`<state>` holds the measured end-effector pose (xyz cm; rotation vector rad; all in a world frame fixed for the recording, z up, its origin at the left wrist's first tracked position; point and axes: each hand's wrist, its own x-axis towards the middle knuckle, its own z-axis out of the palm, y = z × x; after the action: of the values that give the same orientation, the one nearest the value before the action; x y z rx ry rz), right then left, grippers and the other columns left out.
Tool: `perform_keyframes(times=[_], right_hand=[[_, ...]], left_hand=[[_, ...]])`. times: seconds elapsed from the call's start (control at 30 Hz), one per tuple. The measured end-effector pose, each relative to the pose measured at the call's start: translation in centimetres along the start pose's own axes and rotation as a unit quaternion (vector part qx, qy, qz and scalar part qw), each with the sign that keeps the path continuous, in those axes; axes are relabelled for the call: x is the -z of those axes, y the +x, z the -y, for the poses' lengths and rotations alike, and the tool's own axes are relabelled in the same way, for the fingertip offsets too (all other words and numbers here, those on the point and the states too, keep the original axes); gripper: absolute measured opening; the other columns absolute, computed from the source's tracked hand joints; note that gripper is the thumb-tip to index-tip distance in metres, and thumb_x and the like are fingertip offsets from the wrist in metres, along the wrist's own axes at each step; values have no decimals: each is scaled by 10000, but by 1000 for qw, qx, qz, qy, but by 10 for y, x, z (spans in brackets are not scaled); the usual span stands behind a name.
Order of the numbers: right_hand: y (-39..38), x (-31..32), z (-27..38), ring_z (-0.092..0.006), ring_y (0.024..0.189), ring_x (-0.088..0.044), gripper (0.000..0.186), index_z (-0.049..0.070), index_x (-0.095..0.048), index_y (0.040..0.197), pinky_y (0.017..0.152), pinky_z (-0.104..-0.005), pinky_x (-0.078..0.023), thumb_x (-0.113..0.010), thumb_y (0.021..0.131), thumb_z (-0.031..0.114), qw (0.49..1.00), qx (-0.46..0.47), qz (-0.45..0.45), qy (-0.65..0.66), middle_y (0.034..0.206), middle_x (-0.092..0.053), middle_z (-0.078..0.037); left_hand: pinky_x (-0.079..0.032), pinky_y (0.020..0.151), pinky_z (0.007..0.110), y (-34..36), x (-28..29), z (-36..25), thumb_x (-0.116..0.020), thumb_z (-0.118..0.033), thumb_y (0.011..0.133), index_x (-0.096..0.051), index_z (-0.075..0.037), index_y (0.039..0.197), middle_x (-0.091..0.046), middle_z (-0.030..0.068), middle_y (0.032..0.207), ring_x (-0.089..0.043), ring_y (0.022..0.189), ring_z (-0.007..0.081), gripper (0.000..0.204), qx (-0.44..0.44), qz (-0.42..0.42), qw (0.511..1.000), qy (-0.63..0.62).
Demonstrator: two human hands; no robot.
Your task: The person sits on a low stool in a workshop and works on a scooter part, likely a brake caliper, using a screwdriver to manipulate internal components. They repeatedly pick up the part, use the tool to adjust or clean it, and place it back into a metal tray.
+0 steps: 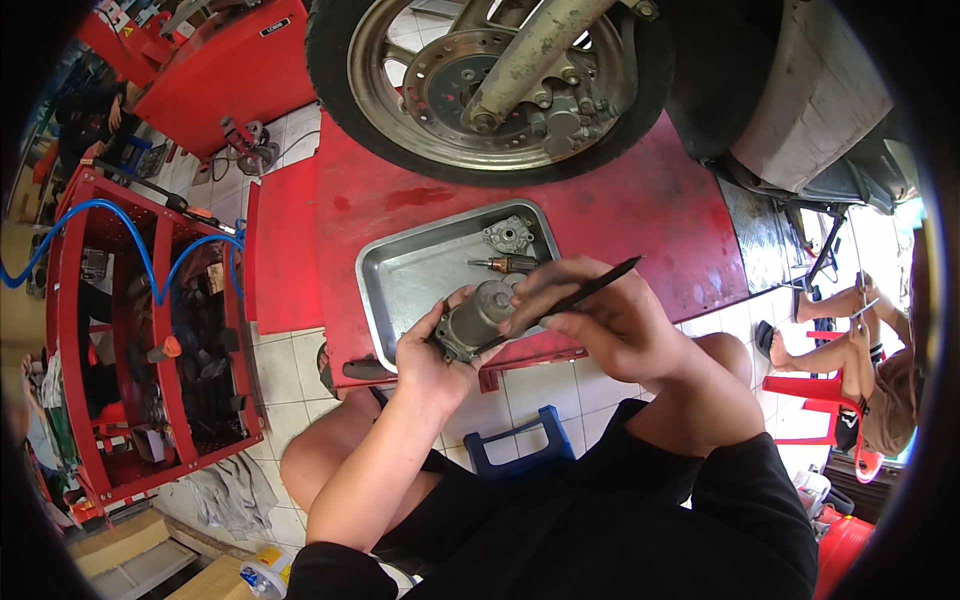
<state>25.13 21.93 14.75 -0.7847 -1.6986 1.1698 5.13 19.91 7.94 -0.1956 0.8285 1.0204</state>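
Note:
Over the near part of a metal tray (372,285), my left hand (437,362) holds a grey cylindrical metal motor (480,318) with a flanged end. My right hand (590,312) is closed around a slim dark-handled tool (605,282), its pointed end sticking out to the upper right. The fingers of that hand are slightly blurred and lie against or just over the motor's right side; the tool's working end is hidden. Behind them in the tray lie a screwdriver (505,264) and a round metal cover (509,234) with holes.
The tray rests on a red lift platform (650,220), under a motorcycle front wheel (490,90). A red tool cart (180,330) with a blue hose (125,215) stands left. A blue stool (518,445) is below me. Another person (870,370) sits at the right.

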Motion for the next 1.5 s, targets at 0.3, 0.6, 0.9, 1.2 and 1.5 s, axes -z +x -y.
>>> perform_keyframes(times=[0.3, 0.6, 0.9, 1.2, 1.5], right_hand=[[9, -2, 1, -230, 824, -726, 234, -21, -662, 1071, 755, -330, -561, -733, 850, 8, 999, 46, -7, -1, 914, -717, -114], [8, 13, 7, -246, 894, -726, 232, -50, -640, 1094, 797, -354, -559, -639, 864, -78, 994, 11, 53, -96, 960, -717, -140], [-3, 2, -6, -284, 792, -741, 178, -29, -669, 973, 698, -328, -576, -683, 810, -100, 996, 40, 39, -70, 829, -719, -147], [-2, 0, -4, -320, 806, -719, 173, -9, -677, 962, 708, -349, -574, -694, 804, -80, 993, 48, 74, -83, 887, -712, -148], [-10, -13, -19, -304, 893, -720, 141, -43, -654, 950, 795, -361, -577, -612, 842, -123, 999, 36, 7, 4, 927, -712, -149]], left_hand=[[-387, 1086, 574, 0, 3, 0, -342, -284, 1037, -530, -78, 1337, -550, 125, 1390, -513, 1303, 315, 409, 1, 21, 1000, -4], [-393, 1074, 574, 3, 6, 1, -341, -290, 1042, -551, -83, 1302, -544, 146, 1387, -521, 1281, 328, 393, -3, 7, 1000, -7], [-384, 1076, 578, 4, 10, 3, -332, -283, 1040, -564, -82, 1285, -564, 144, 1362, -533, 1264, 333, 393, 4, 8, 1000, 3], [-394, 1069, 566, 6, 13, 7, -319, -281, 1039, -560, -76, 1294, -578, 126, 1345, -541, 1250, 319, 407, 1, -4, 1000, 12], [-430, 1037, 558, 1, 3, -14, -323, -284, 1044, -558, -70, 1292, -563, 145, 1367, -533, 1259, 343, 402, -43, 28, 999, 5]])
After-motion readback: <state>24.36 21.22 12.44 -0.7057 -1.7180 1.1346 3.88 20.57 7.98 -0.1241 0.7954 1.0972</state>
